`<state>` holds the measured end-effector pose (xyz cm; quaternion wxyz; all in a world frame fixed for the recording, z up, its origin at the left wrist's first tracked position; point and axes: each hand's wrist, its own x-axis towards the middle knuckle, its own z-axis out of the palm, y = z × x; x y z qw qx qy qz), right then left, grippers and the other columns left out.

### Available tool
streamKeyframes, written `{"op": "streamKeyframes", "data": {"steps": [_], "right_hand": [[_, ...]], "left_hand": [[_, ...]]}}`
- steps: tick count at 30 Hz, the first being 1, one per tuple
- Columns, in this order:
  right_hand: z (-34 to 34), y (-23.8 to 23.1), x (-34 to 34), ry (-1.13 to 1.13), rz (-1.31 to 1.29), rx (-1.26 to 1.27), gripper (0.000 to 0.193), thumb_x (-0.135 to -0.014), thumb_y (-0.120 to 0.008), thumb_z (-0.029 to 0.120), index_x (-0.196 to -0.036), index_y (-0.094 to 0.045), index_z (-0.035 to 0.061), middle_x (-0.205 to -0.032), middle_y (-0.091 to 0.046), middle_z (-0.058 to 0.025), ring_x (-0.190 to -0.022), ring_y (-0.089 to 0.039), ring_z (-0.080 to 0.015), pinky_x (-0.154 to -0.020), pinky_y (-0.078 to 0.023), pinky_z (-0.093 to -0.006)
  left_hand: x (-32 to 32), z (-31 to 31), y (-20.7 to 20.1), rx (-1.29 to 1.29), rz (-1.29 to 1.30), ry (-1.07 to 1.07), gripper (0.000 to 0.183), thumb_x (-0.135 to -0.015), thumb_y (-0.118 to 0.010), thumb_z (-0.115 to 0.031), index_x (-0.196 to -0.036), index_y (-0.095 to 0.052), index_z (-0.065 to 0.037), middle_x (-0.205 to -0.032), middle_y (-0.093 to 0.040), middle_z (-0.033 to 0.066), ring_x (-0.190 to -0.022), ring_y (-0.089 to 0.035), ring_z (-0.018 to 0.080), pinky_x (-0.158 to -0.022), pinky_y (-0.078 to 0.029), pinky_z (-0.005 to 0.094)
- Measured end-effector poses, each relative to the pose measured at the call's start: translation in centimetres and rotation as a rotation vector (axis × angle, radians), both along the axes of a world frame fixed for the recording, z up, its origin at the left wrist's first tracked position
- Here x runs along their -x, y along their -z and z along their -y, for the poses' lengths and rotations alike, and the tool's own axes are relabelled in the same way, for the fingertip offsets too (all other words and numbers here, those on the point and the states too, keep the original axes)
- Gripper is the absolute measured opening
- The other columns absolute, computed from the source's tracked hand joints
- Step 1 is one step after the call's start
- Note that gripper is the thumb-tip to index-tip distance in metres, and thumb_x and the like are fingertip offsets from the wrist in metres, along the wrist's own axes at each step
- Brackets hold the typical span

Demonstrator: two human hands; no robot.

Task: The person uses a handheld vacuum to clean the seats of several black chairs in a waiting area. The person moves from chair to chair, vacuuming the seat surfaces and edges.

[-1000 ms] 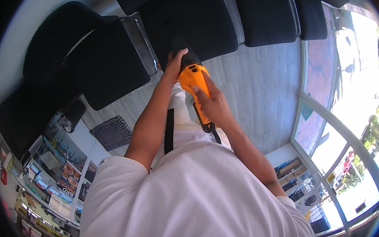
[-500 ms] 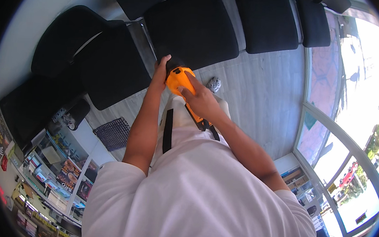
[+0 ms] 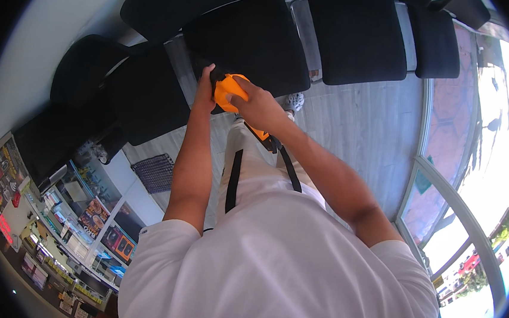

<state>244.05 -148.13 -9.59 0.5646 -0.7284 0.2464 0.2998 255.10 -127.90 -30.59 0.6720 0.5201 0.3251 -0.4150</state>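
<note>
Head view: the person is holding an orange-and-black handheld tool (image 3: 229, 91), shaped much like a cordless vacuum, by the left front corner of a black chair seat (image 3: 257, 42). The right hand (image 3: 258, 108) is grasping the orange body from above, its grip wrapping around it, while the lower end of the tool is showing beneath the wrist with a black strap (image 3: 276, 145) hanging there. The left hand (image 3: 205, 90) is resting along the tool's dark front, thumb pointing up; its other fingers are hiding, so whether that grip is closing cannot be told.

Compared with a second ago, the tool is looking shorter, the right hand is covering more of the orange body, and the front is lying further left, nearer the neighbouring seat (image 3: 146, 93). The head is shifting too, and a patterned shoe (image 3: 295, 101) is now showing on the grey floor (image 3: 353, 119). Judging from this, the work is probably centring on that seat's left side, with both hands steering the tool; whether its dark front is touching the upholstery remains unclear.
</note>
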Motion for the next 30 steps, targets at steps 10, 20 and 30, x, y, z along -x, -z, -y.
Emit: {"op": "streamKeyframes", "data": {"steps": [10, 20, 30], "right_hand": [[6.0, 0.5, -3.8, -0.036, -0.002, -0.047, 0.068, -0.11, -0.06, 0.043, -0.168, -0.049, 0.0102, -0.14, -0.073, -0.0225, -0.124, -0.075, -0.038, -0.112, -0.057, -0.0458], [6.9, 1.9, -4.2, -0.03, 0.052, -0.01, 0.067, -0.108, -0.061, 0.042, -0.168, -0.05, 0.0121, -0.141, -0.073, -0.021, -0.124, -0.075, -0.0367, -0.112, -0.057, -0.0452], [6.5, 1.3, -5.4, -0.003, 0.06, 0.075, 0.068, -0.106, -0.062, 0.042, -0.166, -0.052, 0.0105, -0.14, -0.074, -0.0208, -0.124, -0.075, -0.0367, -0.11, -0.058, -0.0462]], "left_hand": [[-3.6, 6.8, -2.9, -0.088, 0.042, 0.081, 0.055, -0.102, -0.062, -0.063, -0.118, -0.07, -0.01, -0.105, -0.075, 0.0065, -0.1, -0.075, 0.0236, -0.092, -0.06, 0.0395], [-4.5, 6.8, -1.3, -0.036, 0.079, 0.114, 0.057, -0.106, -0.058, -0.065, -0.124, -0.069, -0.012, -0.113, -0.073, 0.0077, -0.109, -0.073, 0.0249, -0.098, -0.059, 0.0411], [-6.0, 6.6, 1.3, -0.013, 0.07, 0.107, 0.058, -0.104, -0.056, -0.066, -0.12, -0.07, -0.012, -0.108, -0.074, 0.0065, -0.104, -0.075, 0.0233, -0.094, -0.06, 0.0399]]}}
